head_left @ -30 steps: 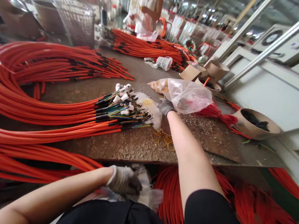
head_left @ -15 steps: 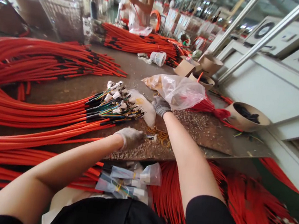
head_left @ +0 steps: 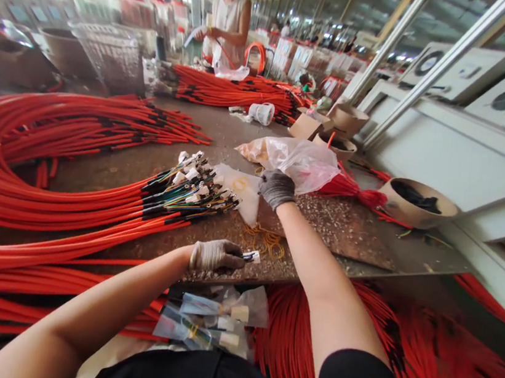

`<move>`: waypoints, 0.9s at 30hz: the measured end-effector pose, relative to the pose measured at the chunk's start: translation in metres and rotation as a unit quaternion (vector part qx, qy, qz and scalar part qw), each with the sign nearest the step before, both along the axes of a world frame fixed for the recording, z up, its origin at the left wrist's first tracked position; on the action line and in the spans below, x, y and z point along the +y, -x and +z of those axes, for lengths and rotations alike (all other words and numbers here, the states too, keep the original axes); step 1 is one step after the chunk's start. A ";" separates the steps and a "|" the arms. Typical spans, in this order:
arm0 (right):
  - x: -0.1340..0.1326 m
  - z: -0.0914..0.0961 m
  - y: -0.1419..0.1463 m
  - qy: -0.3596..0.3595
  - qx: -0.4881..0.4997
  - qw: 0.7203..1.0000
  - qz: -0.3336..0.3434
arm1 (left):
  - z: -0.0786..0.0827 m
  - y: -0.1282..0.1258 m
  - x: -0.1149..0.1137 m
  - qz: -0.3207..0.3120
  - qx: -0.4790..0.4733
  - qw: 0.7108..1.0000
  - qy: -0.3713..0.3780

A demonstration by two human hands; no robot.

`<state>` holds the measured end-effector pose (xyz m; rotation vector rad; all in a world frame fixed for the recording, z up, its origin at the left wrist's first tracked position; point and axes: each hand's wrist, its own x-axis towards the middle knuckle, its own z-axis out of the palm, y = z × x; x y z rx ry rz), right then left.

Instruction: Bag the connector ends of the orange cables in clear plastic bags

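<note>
My left hand (head_left: 218, 255), in a pale glove, is closed round the end of a cable. A white connector (head_left: 251, 256) on dark wires sticks out past its fingertips. My right hand (head_left: 277, 189), in a grey glove, has curled fingers at the right edge of a stack of clear flat plastic bags (head_left: 245, 203). What lies between those fingers is hidden. Yellow rubber bands (head_left: 268, 242) lie on the table between the hands. To the left, orange cables (head_left: 68, 205) end in a bunch of white connectors and thin wires (head_left: 192, 184).
A filled plastic bag (head_left: 294, 157) lies beyond my right hand. A round tub (head_left: 418, 201) with black pieces stands at right. Bagged cable ends (head_left: 212, 314) and red cables (head_left: 289, 336) are below the table edge. A co-worker (head_left: 230, 22) stands across the table.
The view has tilted up a little. My left hand has turned so the connector shows more clearly. My right hand stays by the clear bags, its fingers more curled.
</note>
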<state>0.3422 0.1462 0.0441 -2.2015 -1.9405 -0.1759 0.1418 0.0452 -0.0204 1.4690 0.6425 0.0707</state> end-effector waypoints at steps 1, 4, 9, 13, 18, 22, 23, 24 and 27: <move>-0.011 0.001 -0.006 -0.018 0.040 0.999 -0.006 | 0.007 0.003 0.002 0.013 -0.023 0.999 0.033; -0.051 -0.012 -0.022 -0.034 0.338 0.938 -0.066 | 0.022 0.013 0.013 0.180 -0.114 0.975 0.054; -0.132 -0.066 -0.002 -0.017 0.660 0.742 -0.115 | 0.013 0.016 0.018 0.303 -0.174 0.936 0.039; -0.170 -0.084 0.039 -0.079 0.728 0.663 -0.153 | 0.000 0.012 0.006 0.255 -0.183 0.946 -0.077; -0.190 -0.065 0.060 -0.095 0.591 0.795 -0.095 | -0.005 0.015 -0.004 0.258 -0.192 0.911 -0.258; -0.203 -0.056 0.060 -0.077 0.502 0.861 0.019 | -0.005 0.015 -0.012 0.280 -0.192 0.879 -0.336; -0.204 -0.056 0.060 -0.074 0.490 0.867 0.046 | -0.006 0.013 -0.014 0.285 -0.186 0.874 -0.346; -0.203 -0.055 0.062 -0.069 0.486 0.869 0.068 | -0.009 0.011 -0.015 0.286 -0.179 0.873 -0.351; -0.190 -0.057 0.074 -0.065 0.498 0.859 0.097 | -0.018 0.005 -0.017 0.270 -0.156 0.884 -0.348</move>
